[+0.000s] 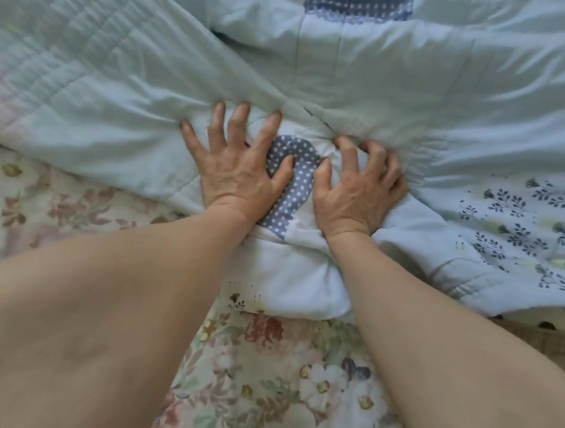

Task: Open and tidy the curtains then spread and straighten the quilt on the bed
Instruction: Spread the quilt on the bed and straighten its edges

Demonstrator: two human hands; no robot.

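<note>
Soft dim daylight, blurred warped edges

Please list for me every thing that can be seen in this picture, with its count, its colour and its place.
quilt: one, pale blue, crumpled across the top and middle, over the sheet.
dotted patches: two, grey-blue with white dots; one between the hands, the other at the top edge.
sprig print: one area, dark blue leaves, on the quilt at the right.
sheet: one, white with pink and green flowers, left and bottom.
brown strip: one, right edge below the quilt; what it is cannot be told.
left hand: one, fingers spread, pressing on the quilt.
right hand: one, fingers curled, gripping a quilt fold.
forearms: two, bare, from the bottom corners.
</note>
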